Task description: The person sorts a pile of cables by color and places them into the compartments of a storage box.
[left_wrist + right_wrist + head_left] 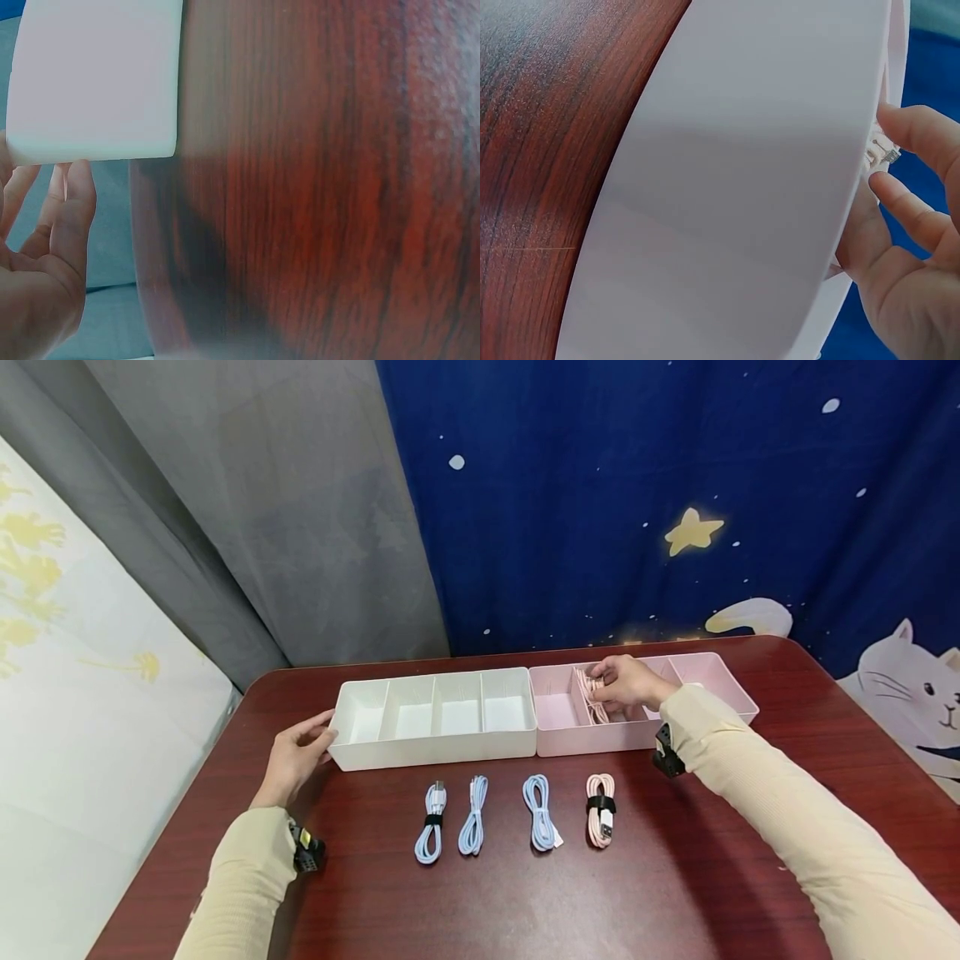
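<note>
Right hand [626,683]: fingers at a coiled pink cable [587,687] in the second compartment from the left of the pink box [592,741]; whether they grip it cannot be told. Left hand [294,758]: unclenched, fingers against the left end of the white box [435,750], which adjoins the pink one. On the table [525,902], before the boxes: three blue cables [472,827], one strapped pink cable [595,823].

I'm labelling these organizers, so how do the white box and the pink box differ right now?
The white box shows bare compartments, while the pink box has a pink cable inside. The left hand touches the white box's outer end; the right hand reaches into the pink box. Both are long, open-topped and divided.
</note>
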A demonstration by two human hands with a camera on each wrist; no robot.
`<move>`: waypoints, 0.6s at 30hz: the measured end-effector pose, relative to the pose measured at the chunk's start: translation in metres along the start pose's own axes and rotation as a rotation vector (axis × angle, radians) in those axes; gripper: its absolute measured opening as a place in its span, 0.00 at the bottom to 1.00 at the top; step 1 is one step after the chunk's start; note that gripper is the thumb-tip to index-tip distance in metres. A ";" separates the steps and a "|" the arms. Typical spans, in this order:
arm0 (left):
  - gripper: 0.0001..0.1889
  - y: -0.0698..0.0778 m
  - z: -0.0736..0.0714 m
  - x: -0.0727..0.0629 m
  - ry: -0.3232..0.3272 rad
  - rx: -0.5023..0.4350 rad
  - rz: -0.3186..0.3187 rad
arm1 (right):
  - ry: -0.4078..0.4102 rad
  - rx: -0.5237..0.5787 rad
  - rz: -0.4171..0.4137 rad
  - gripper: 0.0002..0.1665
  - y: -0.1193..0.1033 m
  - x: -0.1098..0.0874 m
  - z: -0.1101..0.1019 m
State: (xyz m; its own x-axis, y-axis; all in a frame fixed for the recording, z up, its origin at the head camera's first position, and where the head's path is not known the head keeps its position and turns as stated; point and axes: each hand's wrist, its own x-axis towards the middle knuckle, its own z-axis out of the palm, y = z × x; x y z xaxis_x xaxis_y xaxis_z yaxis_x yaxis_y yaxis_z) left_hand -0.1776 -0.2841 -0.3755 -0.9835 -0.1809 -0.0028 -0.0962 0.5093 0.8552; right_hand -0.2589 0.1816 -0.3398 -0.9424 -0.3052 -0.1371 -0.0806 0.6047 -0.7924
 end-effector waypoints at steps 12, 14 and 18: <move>0.24 0.001 0.000 -0.001 0.004 -0.004 -0.009 | -0.004 0.030 -0.017 0.21 -0.002 -0.003 -0.002; 0.24 0.001 0.000 0.000 0.003 -0.002 -0.008 | 0.005 0.009 -0.026 0.21 -0.001 -0.004 -0.004; 0.24 0.001 0.000 0.000 0.003 -0.001 -0.013 | 0.012 -0.010 -0.035 0.22 -0.002 -0.006 -0.007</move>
State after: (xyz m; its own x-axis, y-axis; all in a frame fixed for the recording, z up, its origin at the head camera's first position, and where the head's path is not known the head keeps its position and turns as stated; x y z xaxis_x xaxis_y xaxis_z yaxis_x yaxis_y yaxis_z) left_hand -0.1774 -0.2835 -0.3752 -0.9816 -0.1904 -0.0123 -0.1089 0.5061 0.8556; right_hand -0.2558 0.1873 -0.3335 -0.9426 -0.3180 -0.1020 -0.1172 0.6010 -0.7906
